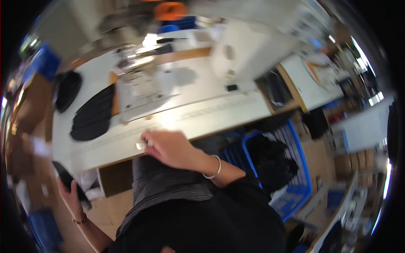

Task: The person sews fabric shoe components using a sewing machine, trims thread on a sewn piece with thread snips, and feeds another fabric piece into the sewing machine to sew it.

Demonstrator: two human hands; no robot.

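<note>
Lower left of frame: left hand (69, 192) wrapped around a flat black slab-shaped device (69, 183), held low beside the desk; looks rigid, smooth, likely slippery, best gripped across its long edges.

Centre: right hand (166, 147), silver bangle at wrist, fingers curled on the near edge of the long white desk (211, 114), pinching something small and pale; blurred, cannot tell what.

Farther, left: black fabric pieces (90, 116), soft. Beyond: white sewing machine (249, 52).
</note>
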